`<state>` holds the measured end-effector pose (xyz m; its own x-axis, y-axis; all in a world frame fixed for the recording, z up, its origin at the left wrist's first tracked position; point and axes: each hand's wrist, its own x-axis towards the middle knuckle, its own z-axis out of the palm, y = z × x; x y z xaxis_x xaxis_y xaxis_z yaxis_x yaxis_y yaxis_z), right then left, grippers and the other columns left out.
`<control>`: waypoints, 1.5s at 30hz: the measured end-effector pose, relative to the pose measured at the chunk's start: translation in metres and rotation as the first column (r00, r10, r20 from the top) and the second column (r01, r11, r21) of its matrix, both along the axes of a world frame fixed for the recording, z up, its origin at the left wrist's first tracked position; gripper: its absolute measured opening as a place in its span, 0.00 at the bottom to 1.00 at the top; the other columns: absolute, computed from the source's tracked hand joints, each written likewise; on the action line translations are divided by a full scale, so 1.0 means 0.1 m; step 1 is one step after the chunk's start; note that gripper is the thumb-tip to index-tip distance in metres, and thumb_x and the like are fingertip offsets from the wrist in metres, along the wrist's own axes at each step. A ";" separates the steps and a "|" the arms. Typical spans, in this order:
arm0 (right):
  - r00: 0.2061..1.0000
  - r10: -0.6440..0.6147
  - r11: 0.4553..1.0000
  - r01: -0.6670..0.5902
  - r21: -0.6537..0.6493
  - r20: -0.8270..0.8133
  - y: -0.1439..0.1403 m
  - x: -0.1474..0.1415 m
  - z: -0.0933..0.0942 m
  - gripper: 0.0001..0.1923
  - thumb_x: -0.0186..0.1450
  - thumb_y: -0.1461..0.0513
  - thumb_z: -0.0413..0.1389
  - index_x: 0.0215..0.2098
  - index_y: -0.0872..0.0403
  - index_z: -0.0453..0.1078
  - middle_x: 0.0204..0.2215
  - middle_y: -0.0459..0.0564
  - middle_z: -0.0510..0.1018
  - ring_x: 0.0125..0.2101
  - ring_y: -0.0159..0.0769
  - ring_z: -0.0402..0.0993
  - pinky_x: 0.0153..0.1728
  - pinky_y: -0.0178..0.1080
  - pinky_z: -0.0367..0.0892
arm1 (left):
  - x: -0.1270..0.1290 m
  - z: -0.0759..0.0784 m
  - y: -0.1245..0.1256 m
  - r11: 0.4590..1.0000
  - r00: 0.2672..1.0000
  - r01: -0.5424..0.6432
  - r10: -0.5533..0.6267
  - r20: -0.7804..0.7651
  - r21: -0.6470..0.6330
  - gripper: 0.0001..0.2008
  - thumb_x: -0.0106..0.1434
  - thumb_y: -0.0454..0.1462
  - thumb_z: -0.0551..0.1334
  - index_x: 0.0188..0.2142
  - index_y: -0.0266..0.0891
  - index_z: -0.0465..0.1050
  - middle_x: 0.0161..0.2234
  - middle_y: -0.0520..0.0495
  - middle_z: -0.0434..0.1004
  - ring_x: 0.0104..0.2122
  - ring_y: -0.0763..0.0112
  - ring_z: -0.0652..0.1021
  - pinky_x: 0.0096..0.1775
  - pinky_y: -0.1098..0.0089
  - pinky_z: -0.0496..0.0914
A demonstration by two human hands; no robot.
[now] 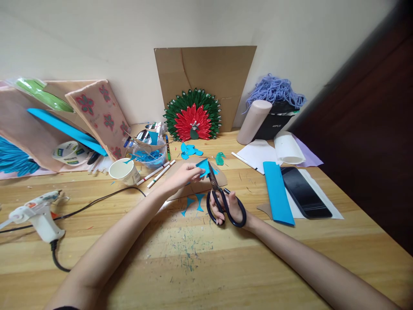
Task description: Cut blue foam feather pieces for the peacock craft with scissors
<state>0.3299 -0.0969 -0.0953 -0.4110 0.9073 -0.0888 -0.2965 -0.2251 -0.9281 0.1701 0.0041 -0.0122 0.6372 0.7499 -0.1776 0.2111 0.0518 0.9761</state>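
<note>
Blue scraps [146,156] fill clear bowl [151,157] beside paper cup [124,171]

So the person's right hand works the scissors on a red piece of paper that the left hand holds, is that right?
Not quite. The head view shows the paper piece is blue, not red. The rest holds: the right hand works the scissors while the left hand holds the piece.

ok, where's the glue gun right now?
Head view, far left of the table: the glue gun lies on its own, cord trailing, left of the paper cup and well clear of both hands.
</note>
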 end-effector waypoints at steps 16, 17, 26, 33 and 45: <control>0.928 0.169 0.968 -0.219 -0.120 -0.333 0.17 0.04 -0.23 0.28 0.49 0.38 0.57 0.27 0.54 0.60 0.09 0.39 0.69 0.08 0.27 0.64 0.10 0.28 0.62 | 0.00 -0.05 0.04 0.999 0.999 -0.048 0.048 -0.012 0.012 0.19 0.53 0.47 0.59 0.16 0.38 0.56 0.16 0.56 0.58 0.19 0.78 0.59 0.26 0.72 0.53; 0.929 0.173 0.968 -0.222 -0.117 -0.327 0.17 0.04 -0.23 0.29 0.49 0.38 0.56 0.27 0.54 0.60 0.09 0.39 0.69 0.08 0.28 0.64 0.10 0.28 0.61 | 0.00 -0.07 0.05 0.998 0.999 -0.051 0.051 -0.004 0.033 0.20 0.54 0.47 0.58 0.16 0.39 0.55 0.16 0.56 0.57 0.19 0.78 0.59 0.26 0.72 0.54; 0.993 0.048 0.995 -0.057 -0.085 -0.106 0.05 0.00 -0.09 0.36 0.45 0.31 0.47 0.29 0.54 0.59 0.09 0.37 0.65 0.08 0.27 0.61 0.10 0.28 0.58 | -0.01 -0.14 0.07 0.946 0.990 -0.137 0.142 0.003 0.292 0.20 0.60 0.49 0.53 0.19 0.38 0.57 0.17 0.57 0.55 0.20 0.77 0.59 0.25 0.73 0.54; 1.000 -0.010 0.997 0.008 -0.077 -0.026 0.00 -0.02 0.02 0.39 0.44 0.29 0.42 0.28 0.54 0.60 0.09 0.38 0.65 0.09 0.29 0.63 0.13 0.32 0.62 | 0.03 -0.06 -0.02 0.937 0.995 -0.063 0.084 -0.047 0.343 0.20 0.61 0.49 0.52 0.19 0.38 0.56 0.18 0.56 0.54 0.20 0.78 0.58 0.24 0.74 0.53; 0.993 0.029 0.988 -0.046 -0.150 -0.113 0.07 -0.02 -0.04 0.35 0.43 0.33 0.53 0.26 0.54 0.60 0.07 0.37 0.65 0.06 0.26 0.60 0.08 0.28 0.58 | 0.03 -0.06 0.00 0.951 0.995 -0.092 0.102 -0.019 0.294 0.19 0.60 0.47 0.53 0.19 0.38 0.56 0.17 0.57 0.53 0.19 0.78 0.57 0.24 0.74 0.53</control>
